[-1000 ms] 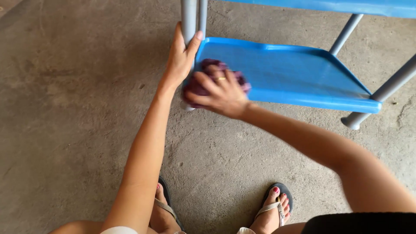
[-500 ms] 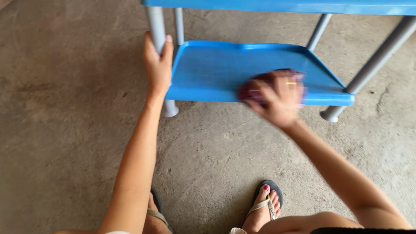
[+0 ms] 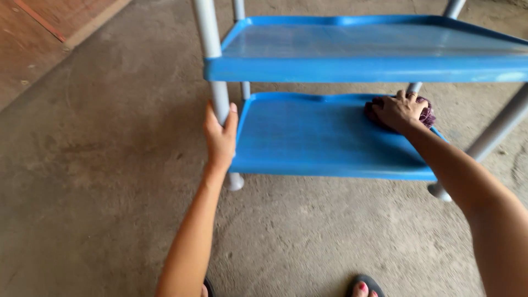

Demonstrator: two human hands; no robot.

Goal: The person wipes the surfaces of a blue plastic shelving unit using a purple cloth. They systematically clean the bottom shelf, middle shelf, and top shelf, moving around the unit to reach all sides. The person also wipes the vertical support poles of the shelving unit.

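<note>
Concrete floor (image 3: 99,181), rough and grey, lies open on the near and left sides of the blue plastic rack. Left hand (image 3: 221,137) closes its grip round the upright smooth grey leg (image 3: 215,66) at the lower shelf's (image 3: 313,143) near left corner. Farther off, right hand (image 3: 400,111) presses flat on a crumpled purple cloth (image 3: 426,116) at that shelf's far right corner, beneath the long upper shelf (image 3: 357,52).

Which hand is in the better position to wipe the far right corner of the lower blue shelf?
The right hand, probably. It already presses the purple cloth on the lower shelf near that corner. The left hand grips the grey front post at the opposite side and holds no cloth.
</note>
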